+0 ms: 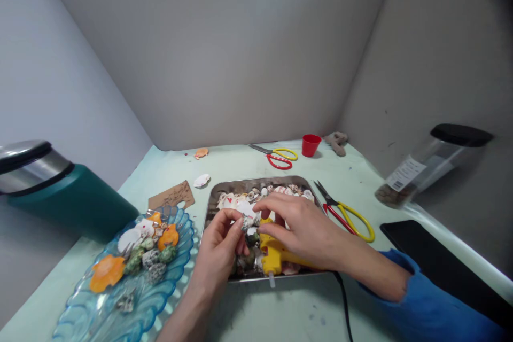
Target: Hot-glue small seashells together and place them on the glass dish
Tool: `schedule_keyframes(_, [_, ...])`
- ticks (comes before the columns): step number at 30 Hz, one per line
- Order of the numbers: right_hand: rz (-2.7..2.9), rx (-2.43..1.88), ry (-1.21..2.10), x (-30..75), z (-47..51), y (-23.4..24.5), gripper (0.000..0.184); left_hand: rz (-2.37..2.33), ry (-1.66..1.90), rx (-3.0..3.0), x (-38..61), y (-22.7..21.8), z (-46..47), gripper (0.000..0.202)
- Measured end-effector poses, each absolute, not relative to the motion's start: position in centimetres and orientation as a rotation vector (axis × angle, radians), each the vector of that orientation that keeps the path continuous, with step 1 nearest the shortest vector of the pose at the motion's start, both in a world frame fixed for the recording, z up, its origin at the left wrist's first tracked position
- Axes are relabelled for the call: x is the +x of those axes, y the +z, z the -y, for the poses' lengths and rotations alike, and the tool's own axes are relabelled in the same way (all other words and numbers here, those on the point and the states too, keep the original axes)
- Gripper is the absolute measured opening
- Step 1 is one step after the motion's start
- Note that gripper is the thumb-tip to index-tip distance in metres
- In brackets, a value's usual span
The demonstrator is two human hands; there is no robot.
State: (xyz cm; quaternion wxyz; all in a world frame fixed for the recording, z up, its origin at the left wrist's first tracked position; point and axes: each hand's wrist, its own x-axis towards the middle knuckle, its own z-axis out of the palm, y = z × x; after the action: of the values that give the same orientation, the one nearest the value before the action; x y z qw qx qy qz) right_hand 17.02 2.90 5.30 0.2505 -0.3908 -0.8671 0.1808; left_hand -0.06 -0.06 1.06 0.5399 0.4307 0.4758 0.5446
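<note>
My left hand (pixel 220 240) pinches a small grey-white speckled shell (pixel 250 222) between thumb and forefinger. Close by on its right, my right hand (pixel 296 219) has thumb and fingers curved and apart; whether a fingertip touches the shell is unclear. Below the right hand a yellow glue gun (pixel 272 256) lies across the metal tray (pixel 214 192), a clear glue stick (pixel 272 280) poking out of its end. Many shells (pixel 280 191) and small stones fill the tray, partly hidden by both hands.
A blue scalloped plate (pixel 182 240) with orange, white and green-speckled pieces stands left, beside a teal bottle (pixel 80 203). Scissors (pixel 344 214) lie right of the tray, more scissors (pixel 276 155) behind. A red cup (pixel 311 145), a clear jar (pixel 420 171) and a black phone-like slab (pixel 433 256) stand around.
</note>
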Motion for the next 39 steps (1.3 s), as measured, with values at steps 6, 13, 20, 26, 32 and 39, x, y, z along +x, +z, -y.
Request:
schedule_keyframes(6, [2.377,-1.076,0.494,16.96,-2.94,5.34,0.018,-1.074,1.295,1.019,-0.20,0.89,-0.03,0.023])
schedule_keyframes(13, [2.390,-1.064,0.506,16.92,-2.90,5.63,0.016,-1.077,1.298,0.974,-0.39,0.94,-0.01,0.023])
schedule_keyframes(20, [2.381,-1.047,0.490,17.01,-2.79,5.49,0.015,-1.036,1.304,0.907,-0.33,1.12,-0.01,0.023])
schedule_keyframes(26, [2.332,-0.888,0.529,17.07,-2.89,5.24,0.024,-0.973,1.195,0.913,-0.38,1.22,0.11,0.024])
schedule_keyframes(32, [2.388,-0.840,0.561,17.06,-2.64,5.53,0.020,-0.898,1.164,0.905,-0.41,1.15,-0.01,0.026])
schedule_keyframes(39, [2.382,-0.953,0.514,16.86,-2.77,5.81,0.007,-0.897,1.151,0.896,-0.47,1.20,0.19,0.020])
